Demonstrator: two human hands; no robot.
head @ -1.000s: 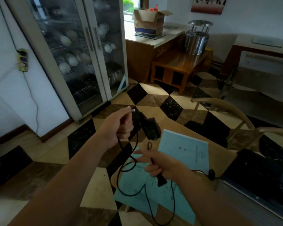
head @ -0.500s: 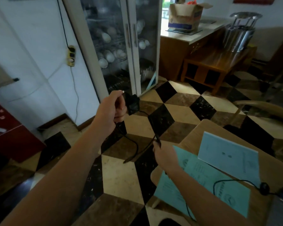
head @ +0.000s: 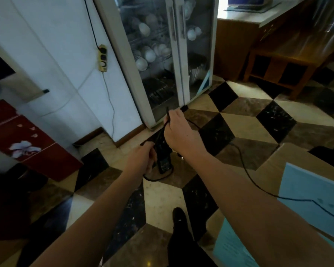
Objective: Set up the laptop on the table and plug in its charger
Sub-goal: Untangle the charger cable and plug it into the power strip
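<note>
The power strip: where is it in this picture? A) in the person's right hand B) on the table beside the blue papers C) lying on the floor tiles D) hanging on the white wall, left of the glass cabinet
D: the yellow power strip hangs on the white wall, left of the glass cabinet, its cable trailing down towards the floor.

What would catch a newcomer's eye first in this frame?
Both hands meet mid-frame over the checkered floor: the right hand pinches a black cable that trails back to the table at lower right, while the left hand grips the black charger brick just below it. Beyond them, a yellow power strip hangs on the white wall beside a glass-door cabinet stacked with white bowls.
</note>
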